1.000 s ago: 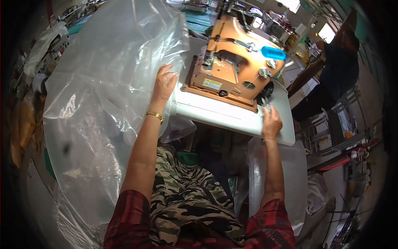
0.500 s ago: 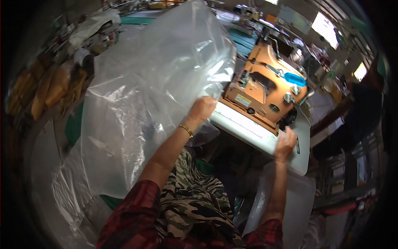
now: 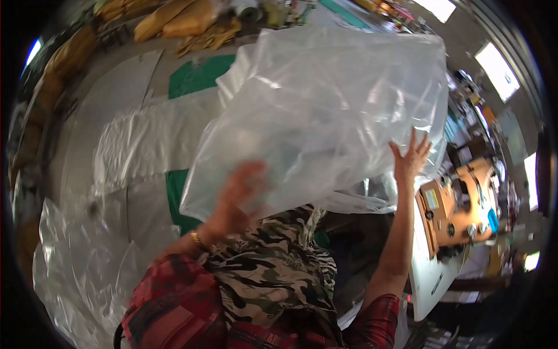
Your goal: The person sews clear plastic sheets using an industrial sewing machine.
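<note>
A large clear plastic sheet or bag spreads out in front of me, wrinkled and shiny. My right hand lies on its right part, fingers spread and stretched out. Over the near left edge of the plastic is my left hand, with a gold bracelet on the wrist. Motion smears its fingers, so whether it grips the plastic cannot be made out. Part of the plastic hangs in folds near the camouflage apron on my body.
An orange-brown machine with a blue part stands on a white table at the right. More clear plastic lies on the left, with a pale strip and green sheets on the floor. Brown sacks lie at the back left.
The view has turned left, putting the machine farther right. My right hand has left the table by the machine and is now on the plastic. My left hand has moved to its near left edge.
</note>
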